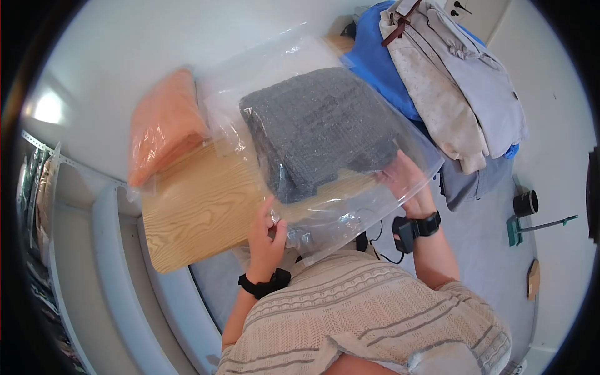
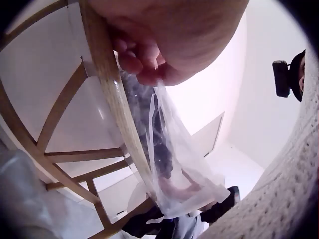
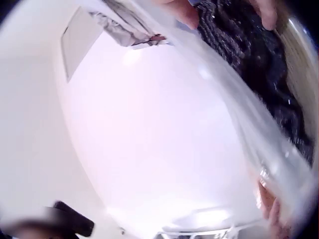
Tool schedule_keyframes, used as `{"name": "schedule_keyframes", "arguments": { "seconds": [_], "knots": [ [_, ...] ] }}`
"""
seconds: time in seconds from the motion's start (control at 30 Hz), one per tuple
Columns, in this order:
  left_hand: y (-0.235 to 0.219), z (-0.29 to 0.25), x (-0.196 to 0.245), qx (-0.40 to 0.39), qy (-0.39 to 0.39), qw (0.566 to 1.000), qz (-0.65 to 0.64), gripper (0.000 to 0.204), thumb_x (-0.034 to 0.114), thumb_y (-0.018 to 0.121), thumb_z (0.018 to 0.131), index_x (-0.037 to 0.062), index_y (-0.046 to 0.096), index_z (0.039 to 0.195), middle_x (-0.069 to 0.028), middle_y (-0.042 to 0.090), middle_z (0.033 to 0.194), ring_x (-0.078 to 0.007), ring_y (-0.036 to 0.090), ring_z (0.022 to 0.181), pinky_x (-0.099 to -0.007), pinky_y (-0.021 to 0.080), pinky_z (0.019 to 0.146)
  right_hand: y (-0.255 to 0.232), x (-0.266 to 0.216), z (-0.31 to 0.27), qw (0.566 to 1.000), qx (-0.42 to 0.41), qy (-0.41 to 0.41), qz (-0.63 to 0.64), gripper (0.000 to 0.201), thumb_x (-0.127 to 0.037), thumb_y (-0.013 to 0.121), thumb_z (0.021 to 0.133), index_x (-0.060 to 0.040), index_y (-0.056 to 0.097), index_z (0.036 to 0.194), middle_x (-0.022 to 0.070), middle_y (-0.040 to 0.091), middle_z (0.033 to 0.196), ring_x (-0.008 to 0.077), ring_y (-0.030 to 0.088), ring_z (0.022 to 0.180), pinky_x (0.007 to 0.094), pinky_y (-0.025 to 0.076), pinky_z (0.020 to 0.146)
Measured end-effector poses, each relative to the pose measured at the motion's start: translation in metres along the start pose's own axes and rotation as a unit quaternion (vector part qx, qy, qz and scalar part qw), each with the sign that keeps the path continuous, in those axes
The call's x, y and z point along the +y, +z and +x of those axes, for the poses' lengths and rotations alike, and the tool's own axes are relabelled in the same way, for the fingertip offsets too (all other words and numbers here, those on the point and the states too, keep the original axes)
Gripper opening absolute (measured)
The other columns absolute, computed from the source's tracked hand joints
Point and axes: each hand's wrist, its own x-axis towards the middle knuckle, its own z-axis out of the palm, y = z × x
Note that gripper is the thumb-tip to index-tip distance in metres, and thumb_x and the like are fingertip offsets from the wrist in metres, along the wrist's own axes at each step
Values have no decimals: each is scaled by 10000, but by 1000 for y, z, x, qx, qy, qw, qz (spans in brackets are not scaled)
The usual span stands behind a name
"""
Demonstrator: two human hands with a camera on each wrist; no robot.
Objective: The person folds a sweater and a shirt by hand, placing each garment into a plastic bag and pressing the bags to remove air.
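A folded dark grey textured garment lies inside a large clear plastic bag, whose mouth faces the body. My left hand pinches the near left edge of the bag; the left wrist view shows its fingertips closed on the film. My right hand reaches into the bag at the right and holds the near right corner of the garment. In the right wrist view the thumb and a finger stand on either side of the dark fabric.
A wooden table carries the bag and a bagged orange item at its left. Beige and blue clothes are heaped at the back right. White shelving stands at left; a green dustpan is at right.
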Motion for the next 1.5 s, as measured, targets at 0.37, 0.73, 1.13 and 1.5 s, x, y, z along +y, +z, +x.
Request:
{"name": "schedule_keyframes", "arguments": {
  "seconds": [0.37,0.73,1.13,1.5],
  "knots": [
    [-7,3,2,-51,44,997,41,344,26,600,816,41,615,1159,-83,528,644,-195,502,547,-314,398,534,92,32,15,954,62,211,206,1119,-432,707,822,-120,-140,1485,170,-14,1566,314,-27,1452,534,90,1149],
    [-7,5,1,-54,110,990,72,161,23,584,812,41,665,951,-112,529,612,-266,516,549,-367,391,534,68,58,125,982,-78,173,-17,758,-378,527,957,-25,103,1475,144,130,1550,265,125,1440,540,186,1135],
    [-4,1,5,-5,23,999,-39,260,107,591,865,39,630,1113,-107,575,715,-235,536,617,-333,432,605,110,64,117,981,-56,184,-1,688,-304,461,992,-20,67,1479,167,126,1550,304,207,1417,519,243,1124],
    [-3,-5,-5,40,-1,999,-34,196,79,552,912,43,603,1097,-80,596,850,-147,497,675,-274,417,617,104,48,155,964,-24,264,2,504,-240,491,982,-22,292,1390,154,347,1437,293,357,1336,496,315,1097]
  ]
}}
